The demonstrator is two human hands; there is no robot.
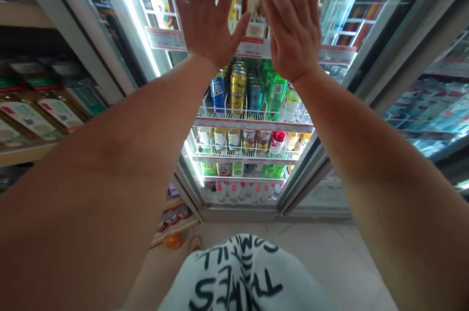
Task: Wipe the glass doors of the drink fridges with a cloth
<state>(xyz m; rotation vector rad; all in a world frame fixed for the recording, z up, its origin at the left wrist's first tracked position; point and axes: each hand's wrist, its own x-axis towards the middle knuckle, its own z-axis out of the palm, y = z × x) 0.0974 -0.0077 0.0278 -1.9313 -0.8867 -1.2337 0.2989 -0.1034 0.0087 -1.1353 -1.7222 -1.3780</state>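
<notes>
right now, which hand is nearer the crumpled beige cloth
Right: the right hand is on the cloth; the left hand, spread open, is apart from it, to the left.

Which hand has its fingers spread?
The left hand, its fingers fanned apart; the right hand has its fingers together over a bunched beige cloth.

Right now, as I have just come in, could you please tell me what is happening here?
Someone faces a glass-fronted drinks cooler, reaching up. The right hand holds what looks like a bunched cloth up at its front; the left hand is beside it, fingers spread and empty. Inside, cans and bottles stand on shelves.
</notes>
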